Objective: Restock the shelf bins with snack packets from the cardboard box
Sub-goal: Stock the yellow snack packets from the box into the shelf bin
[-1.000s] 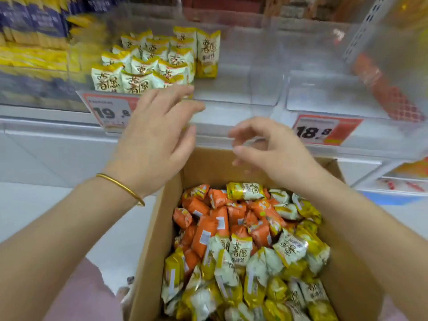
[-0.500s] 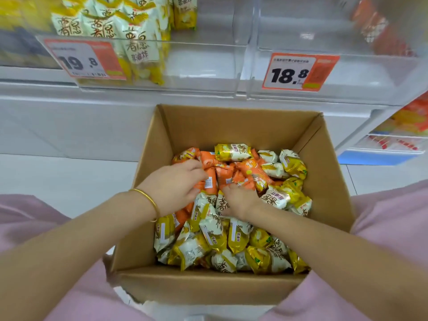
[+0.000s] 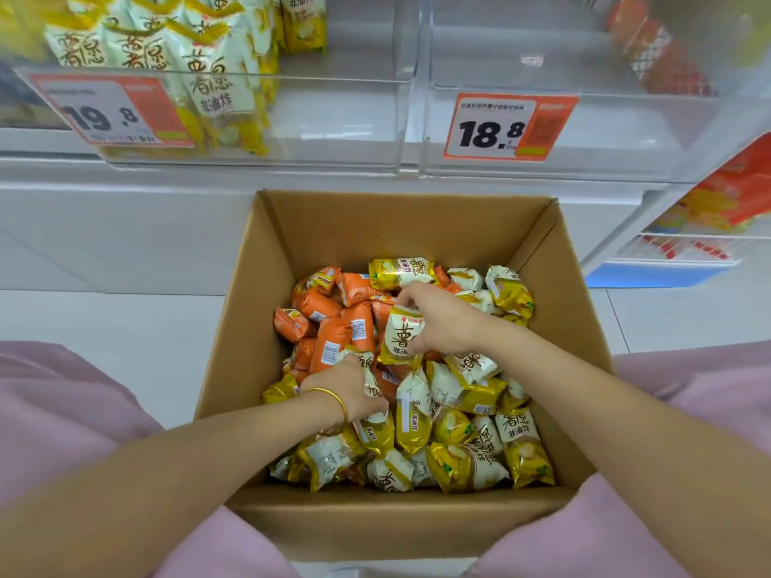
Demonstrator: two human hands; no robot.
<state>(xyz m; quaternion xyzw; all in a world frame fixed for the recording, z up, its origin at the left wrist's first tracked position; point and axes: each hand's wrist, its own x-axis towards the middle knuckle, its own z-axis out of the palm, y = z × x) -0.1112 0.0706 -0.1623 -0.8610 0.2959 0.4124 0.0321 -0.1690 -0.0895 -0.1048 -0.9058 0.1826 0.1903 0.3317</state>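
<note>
An open cardboard box point(image 3: 333, 227) sits on the floor between my knees, full of yellow-and-white and orange snack packets. My right hand point(image 3: 438, 319) grips a yellow-and-white packet point(image 3: 400, 340), lifted slightly above the pile at the box's middle. My left hand point(image 3: 346, 387), with a gold bangle on the wrist, is curled around another yellow-and-white packet point(image 3: 371, 381) lower left of it. Above the box, a clear shelf bin point(image 3: 333, 110) on the left holds several upright yellow packets point(image 3: 217, 73). The clear bin point(image 3: 626, 131) to its right shows no packets at its front.
Price tags reading 19.8 point(image 3: 108, 112) and 18.8 point(image 3: 507, 127) hang on the bin fronts. Orange packets point(image 3: 329, 327) fill the box's far left part. A lower shelf with red and yellow goods point(image 3: 726, 202) stands at the right. White floor point(image 3: 104, 319) lies left of the box.
Both hands came down from the shelf bins into the box. My right hand has taken hold of a yellow packet and raised it; my left hand has closed on another.
</note>
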